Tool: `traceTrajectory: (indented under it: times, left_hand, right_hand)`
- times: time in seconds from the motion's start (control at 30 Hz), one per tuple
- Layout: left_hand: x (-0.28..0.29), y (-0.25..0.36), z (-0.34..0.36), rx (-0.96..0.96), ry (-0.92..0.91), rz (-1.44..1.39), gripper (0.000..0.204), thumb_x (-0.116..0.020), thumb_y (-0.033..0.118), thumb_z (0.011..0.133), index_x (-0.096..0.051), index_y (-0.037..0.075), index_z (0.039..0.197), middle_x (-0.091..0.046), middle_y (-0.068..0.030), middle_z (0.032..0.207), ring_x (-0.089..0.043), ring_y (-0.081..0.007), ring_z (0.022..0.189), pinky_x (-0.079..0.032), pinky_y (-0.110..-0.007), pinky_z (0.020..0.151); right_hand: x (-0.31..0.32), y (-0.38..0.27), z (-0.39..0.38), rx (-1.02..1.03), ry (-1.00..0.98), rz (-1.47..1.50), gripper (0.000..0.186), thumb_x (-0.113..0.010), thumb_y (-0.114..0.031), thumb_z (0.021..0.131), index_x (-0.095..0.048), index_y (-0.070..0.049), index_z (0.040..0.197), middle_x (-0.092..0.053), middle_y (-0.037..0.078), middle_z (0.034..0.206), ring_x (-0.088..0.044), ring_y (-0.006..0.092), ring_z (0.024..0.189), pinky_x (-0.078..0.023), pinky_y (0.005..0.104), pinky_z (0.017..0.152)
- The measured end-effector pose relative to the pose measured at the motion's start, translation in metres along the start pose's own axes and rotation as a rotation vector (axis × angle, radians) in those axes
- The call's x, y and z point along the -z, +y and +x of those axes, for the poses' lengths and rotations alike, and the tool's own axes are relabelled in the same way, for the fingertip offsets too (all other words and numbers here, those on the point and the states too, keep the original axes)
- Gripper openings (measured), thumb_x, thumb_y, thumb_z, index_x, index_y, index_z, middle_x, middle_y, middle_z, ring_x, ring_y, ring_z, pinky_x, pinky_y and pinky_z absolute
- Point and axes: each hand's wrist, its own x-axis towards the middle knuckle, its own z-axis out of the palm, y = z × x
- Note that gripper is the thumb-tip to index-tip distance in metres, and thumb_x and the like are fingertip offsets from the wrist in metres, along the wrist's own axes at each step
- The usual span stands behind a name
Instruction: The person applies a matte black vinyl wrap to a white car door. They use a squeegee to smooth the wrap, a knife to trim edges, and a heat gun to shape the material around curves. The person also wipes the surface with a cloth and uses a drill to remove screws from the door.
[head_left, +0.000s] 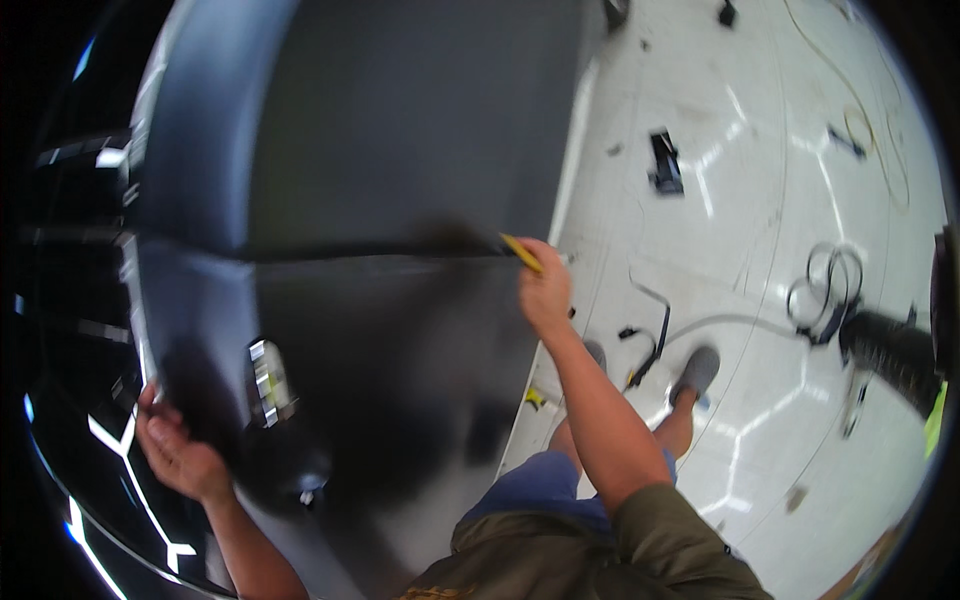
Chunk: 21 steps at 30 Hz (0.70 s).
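The dark grey side of a car [400, 150] stretches along my left, with a door seam [350, 250] running across it. My right hand [545, 290] is closed round a slim yellow tool [522, 254] whose dark tip points at the right end of that seam. Blur hides the tool's exact kind. By the light trim edge [135, 290] beneath the glossy black window is my left hand [180, 450], palm up, fingers partly spread and nothing visible in it. Between my hands, the door handle [268, 383] shows bright reflections.
On the white floor lie a black bracket-like part [665, 163], a bent dark rod [655, 330] and a coiled black cable [825, 280]. A dark cylindrical object [890, 355] lies at the right. A thin pale hose [860, 120] curls farther off.
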Motion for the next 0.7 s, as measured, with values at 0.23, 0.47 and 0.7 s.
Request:
traceTrajectory:
  times: [0.23, 0.47, 0.7]
  left_hand:
    - [0.023, 0.080, -0.037, 0.187, -0.145, -0.307, 0.015, -0.048, 0.008, 0.095, -0.056, -0.003, 0.102, -0.044, -0.0021, 0.079, -0.039, -0.0088, 0.066, -0.033, -0.023, 0.058]
    - [0.068, 0.144, -0.402, 1.005, -0.897, -0.325, 0.031, -0.053, 0.009, 0.087, -0.053, -0.002, 0.116, -0.061, -0.0258, 0.102, -0.060, -0.0407, 0.094, -0.048, -0.042, 0.082]
    - [0.109, 0.253, -0.583, 1.506, -0.860, -1.107, 0.068, -0.076, 0.015, 0.075, -0.045, -0.005, 0.132, -0.067, -0.0135, 0.104, -0.063, -0.0179, 0.089, -0.051, -0.033, 0.079]
  right_hand:
    - [0.130, -0.066, -0.011, -0.471, -0.074, 0.236, 0.030, -0.054, -0.003, 0.082, -0.052, 0.000, 0.112, -0.059, 0.012, 0.102, -0.057, 0.0195, 0.095, -0.045, 0.0314, 0.086]
    - [0.197, -0.380, 0.038, 0.231, -1.204, 0.035, 0.022, -0.058, -0.008, 0.085, -0.061, -0.002, 0.106, -0.064, 0.012, 0.101, -0.063, 0.0261, 0.089, -0.050, 0.0361, 0.081]
    - [0.212, -0.570, -0.033, 1.248, -1.357, 0.819, 0.021, -0.065, -0.017, 0.076, -0.067, -0.005, 0.093, -0.061, 0.008, 0.088, -0.060, 0.0235, 0.074, -0.048, 0.0297, 0.057]
